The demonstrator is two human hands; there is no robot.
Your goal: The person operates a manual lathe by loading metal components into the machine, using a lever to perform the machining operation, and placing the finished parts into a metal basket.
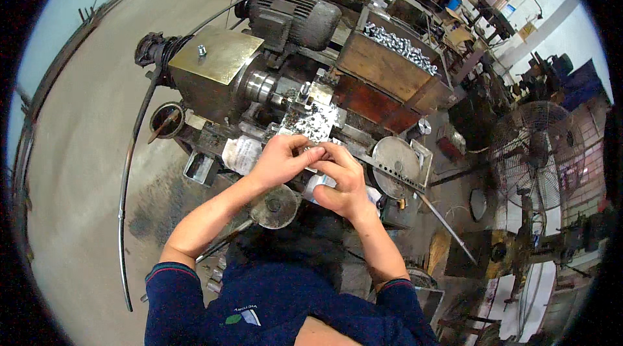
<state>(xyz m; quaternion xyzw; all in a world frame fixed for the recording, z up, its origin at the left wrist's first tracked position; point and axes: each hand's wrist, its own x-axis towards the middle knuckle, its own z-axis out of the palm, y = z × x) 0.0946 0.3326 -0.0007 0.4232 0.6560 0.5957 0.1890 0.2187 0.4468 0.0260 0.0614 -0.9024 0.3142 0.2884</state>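
My left hand (282,159) and my right hand (342,180) meet over the front of a metal lathe. Their fingers are closed together around a small thing. The fingers cover most of it, and I cannot make out its kind. Just beyond my fingertips, the lathe's slide (313,122) is strewn with bright metal chips. A shiny round chuck (259,86) sits on the headstock, to the left of the slide. Below my left hand is a round handwheel (276,206). White cloth or paper (242,155) lies left of my left hand.
A small metal part (202,51) stands on the brassy headstock cover (224,54). Behind are a dark finned motor (295,18) and a crate (383,64) heaped with shiny metal parts. At right are a round disc (396,158), a long rod (448,226) and a large fan (538,145).
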